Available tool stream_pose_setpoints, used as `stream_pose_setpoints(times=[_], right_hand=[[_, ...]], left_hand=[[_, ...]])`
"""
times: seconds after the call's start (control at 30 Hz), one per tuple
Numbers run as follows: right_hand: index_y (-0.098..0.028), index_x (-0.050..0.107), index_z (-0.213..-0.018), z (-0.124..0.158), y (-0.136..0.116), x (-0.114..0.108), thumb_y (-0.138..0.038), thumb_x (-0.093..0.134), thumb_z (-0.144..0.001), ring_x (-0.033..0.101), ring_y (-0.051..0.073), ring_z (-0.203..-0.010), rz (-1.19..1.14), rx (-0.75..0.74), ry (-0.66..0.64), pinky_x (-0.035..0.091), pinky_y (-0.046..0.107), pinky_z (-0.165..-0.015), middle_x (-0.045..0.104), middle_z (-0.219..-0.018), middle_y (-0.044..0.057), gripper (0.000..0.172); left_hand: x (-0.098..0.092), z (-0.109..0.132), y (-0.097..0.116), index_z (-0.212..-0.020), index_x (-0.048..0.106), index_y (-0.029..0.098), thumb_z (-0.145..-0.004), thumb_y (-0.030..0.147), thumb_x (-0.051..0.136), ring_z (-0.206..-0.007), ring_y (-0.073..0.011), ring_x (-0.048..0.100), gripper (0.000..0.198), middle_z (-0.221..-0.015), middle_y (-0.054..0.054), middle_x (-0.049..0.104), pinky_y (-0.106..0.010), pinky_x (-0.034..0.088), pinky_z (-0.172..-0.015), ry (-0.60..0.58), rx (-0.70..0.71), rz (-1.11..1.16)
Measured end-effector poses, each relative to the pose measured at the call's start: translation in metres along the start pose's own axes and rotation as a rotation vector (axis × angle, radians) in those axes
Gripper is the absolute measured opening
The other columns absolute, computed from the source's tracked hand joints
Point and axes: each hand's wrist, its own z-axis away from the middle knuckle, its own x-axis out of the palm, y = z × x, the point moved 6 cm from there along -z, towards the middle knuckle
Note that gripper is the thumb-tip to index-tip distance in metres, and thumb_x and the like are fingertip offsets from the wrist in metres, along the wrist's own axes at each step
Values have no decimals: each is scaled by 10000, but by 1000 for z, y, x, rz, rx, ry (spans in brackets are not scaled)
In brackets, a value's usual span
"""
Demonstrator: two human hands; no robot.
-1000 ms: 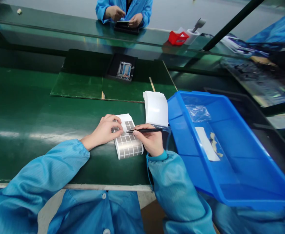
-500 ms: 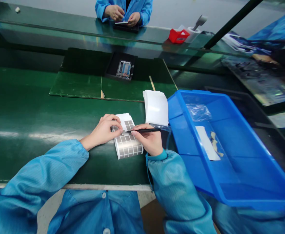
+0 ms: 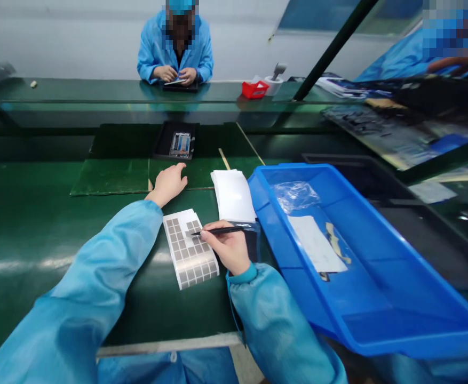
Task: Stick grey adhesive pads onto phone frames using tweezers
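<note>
My right hand (image 3: 231, 248) pinches a pair of black tweezers (image 3: 226, 230) over a white sheet of grey square stickers (image 3: 196, 264). At the tweezer tip is a small grey sticker (image 3: 188, 234); whether it is off the sheet I cannot tell. My left hand (image 3: 170, 184) reaches forward above the green board (image 3: 113, 176), fingers partly bent, with nothing visible in them. Just beyond its fingertips lies a black tray (image 3: 162, 141) bearing an opened electronic device with exposed inner parts (image 3: 180, 144).
A stack of white sheets (image 3: 234, 194) lies beside a large blue bin (image 3: 298, 282) on my right. The bin holds clear plastic (image 3: 295, 196) and a white paper (image 3: 316, 242). Across the bench, a co-worker (image 3: 175, 53) handles a flat piece near a red box (image 3: 254, 89).
My left hand has left the sticker sheet and moved forward toward the black tray. My right hand stays over the sheet with the tweezers. The camera view has tilted upward.
</note>
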Motion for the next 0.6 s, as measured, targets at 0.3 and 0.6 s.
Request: stream_pose_setpoints(times=[0.3,0.6], right_hand=[[-199,734,-788,-6,8,-2,-361,815,-740,684,188,-677,-18,-4,47,562,318,-652,727,-738,32,187],[-186,738,-791,-9,14,-2,-383,827,-728,666,178,-677,-88,25,42,547,317,-668,718,-735,30,225]], left_hand=[[16,-60,27,-1248,533,134,-965,327,468,-1028,-349,682,348,-1073,-220,703,-410,484,-847,-24,-4,-237],[-2,-57,21,-1252,529,81,-968,374,512,-998,-364,692,408,-1062,-257,694,-431,503,-815,-58,-101,-239]])
